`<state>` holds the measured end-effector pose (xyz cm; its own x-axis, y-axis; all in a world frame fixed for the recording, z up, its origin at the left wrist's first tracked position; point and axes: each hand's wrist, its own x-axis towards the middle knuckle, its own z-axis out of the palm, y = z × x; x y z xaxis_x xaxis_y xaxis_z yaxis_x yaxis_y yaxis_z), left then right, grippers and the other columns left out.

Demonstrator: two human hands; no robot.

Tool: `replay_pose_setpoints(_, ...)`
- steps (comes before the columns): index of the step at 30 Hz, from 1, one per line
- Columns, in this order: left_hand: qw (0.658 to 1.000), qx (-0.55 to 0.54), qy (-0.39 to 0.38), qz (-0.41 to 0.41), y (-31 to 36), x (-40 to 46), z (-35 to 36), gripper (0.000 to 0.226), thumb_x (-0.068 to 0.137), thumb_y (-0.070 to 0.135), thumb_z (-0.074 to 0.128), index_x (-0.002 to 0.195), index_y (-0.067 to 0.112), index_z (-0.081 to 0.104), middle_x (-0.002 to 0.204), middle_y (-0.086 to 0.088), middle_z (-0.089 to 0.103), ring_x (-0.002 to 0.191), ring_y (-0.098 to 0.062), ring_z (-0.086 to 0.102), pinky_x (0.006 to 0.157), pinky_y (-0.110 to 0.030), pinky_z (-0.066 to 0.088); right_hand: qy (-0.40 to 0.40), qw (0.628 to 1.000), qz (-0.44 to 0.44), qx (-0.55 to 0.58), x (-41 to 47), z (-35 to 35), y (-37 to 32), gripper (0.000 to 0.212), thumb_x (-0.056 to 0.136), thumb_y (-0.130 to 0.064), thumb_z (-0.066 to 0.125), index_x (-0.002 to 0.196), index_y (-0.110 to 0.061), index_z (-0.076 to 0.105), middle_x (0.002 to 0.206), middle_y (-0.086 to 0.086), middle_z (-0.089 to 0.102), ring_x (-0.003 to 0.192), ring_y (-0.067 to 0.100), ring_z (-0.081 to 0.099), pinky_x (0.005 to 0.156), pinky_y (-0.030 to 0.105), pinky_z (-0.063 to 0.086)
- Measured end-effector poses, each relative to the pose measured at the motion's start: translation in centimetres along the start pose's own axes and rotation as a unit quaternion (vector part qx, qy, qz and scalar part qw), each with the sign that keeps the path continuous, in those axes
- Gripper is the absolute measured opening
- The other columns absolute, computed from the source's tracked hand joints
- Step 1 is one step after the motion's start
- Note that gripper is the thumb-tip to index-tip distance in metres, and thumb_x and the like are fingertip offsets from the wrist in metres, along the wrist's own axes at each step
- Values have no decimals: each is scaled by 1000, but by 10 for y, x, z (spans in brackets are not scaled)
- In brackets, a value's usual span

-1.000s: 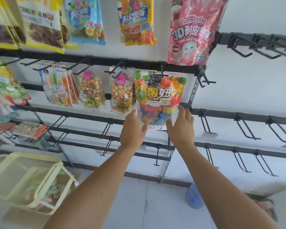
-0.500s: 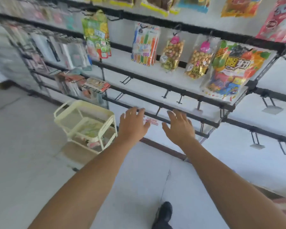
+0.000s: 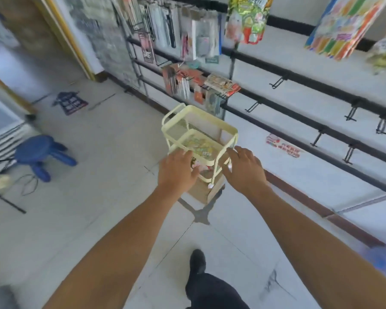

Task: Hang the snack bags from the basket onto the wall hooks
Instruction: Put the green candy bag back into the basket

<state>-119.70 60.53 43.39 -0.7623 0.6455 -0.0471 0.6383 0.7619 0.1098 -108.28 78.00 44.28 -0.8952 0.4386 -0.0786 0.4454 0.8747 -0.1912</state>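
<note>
Both hands reach down toward the basket [image 3: 200, 139], a pale yellow wire cart with tiers standing on the floor [image 3: 112, 152] near the wall rack; the left hand [image 3: 177, 171] hangs at the basket's near left corner, fingers loosely spread and curled downward, holding nothing; the right hand [image 3: 243, 169] hangs at the near right corner, fingers likewise spread and slightly bent, empty; whether either hand touches the rim I cannot tell, since the picture is blurred.

Snack bags [image 3: 198, 144] lie in the basket's lower tier, seen through the mesh, their print too smeared to read; a brown box [image 3: 202, 191] sits under the basket's near end.

To the right and far, black rails [image 3: 299, 118] run along the white wall, carrying hooks [image 3: 276, 82], several of them bare; at the far top hang a green bag [image 3: 246, 18] and a striped bag [image 3: 343, 25], with grey packets [image 3: 187, 25] crowded further left; a flat red-edged packet [image 3: 222, 84] hangs just beyond the basket.

On the left of the floor stands a blue stool [image 3: 39, 152]; a dark floor sticker [image 3: 69, 102] lies farther off; at the near edge a black shoe [image 3: 196, 260] and dark trouser leg [image 3: 214, 293] show between the forearms.
</note>
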Motion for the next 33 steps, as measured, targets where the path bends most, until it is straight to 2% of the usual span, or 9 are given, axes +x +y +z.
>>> replay_pose_setpoints(5, 999, -5, -38, -7, -65, 25, 8, 56, 100, 50, 42, 149, 23, 36, 145, -5, 47, 135, -28, 43, 105, -44, 40, -47, 998, 16, 44, 50, 45, -51, 55, 100, -39, 44, 150, -20, 33, 156, 4, 33, 144, 26, 28, 114, 46, 28)
replay_pose_setpoints(13, 996, -10, -88, 26, -148, 82, 27, 54, 101, 50, 39, 146, 20, 37, 145, -6, 45, 132, -28, 44, 103, -44, 42, -80, 995, 49, 18, 101, 83, -106, 52, 99, -41, 45, 146, -19, 38, 151, 4, 39, 139, 27, 34, 110, 43, 32)
replay_pose_setpoints(17, 990, -16, -119, 76, -188, 128, 60, 56, 100, 53, 40, 145, 20, 40, 144, -4, 49, 131, -27, 46, 102, -43, 44, -70, 994, 86, 23, 125, 108, -136, 50, 99, -41, 46, 145, -22, 40, 149, 0, 43, 137, 23, 37, 108, 39, 34)
replay_pose_setpoints(20, 979, -2, -145, 141, -221, 165, 95, 57, 99, 53, 40, 146, 20, 40, 144, -6, 49, 130, -28, 47, 102, -46, 44, -63, 987, 143, 39, 139, 145, -163, 52, 99, -41, 47, 147, -22, 41, 149, -1, 45, 137, 24, 41, 107, 40, 36)
replay_pose_setpoints(25, 966, -12, -140, 216, -259, 221, 161, 53, 99, 51, 43, 142, 20, 43, 140, -5, 53, 128, -28, 49, 100, -44, 45, -64, 971, 219, 67, 176, 222, -189, 51, 98, -42, 48, 145, -21, 43, 149, -2, 46, 137, 23, 41, 109, 39, 38)
replay_pose_setpoints(33, 965, -29, -118, 234, -277, 272, 325, 52, 97, 53, 43, 142, 25, 42, 137, 1, 52, 125, -25, 50, 95, -42, 45, -65, 972, 218, 55, 228, 381, -163, 51, 98, -42, 48, 144, -21, 42, 147, -3, 46, 135, 22, 42, 105, 39, 39)
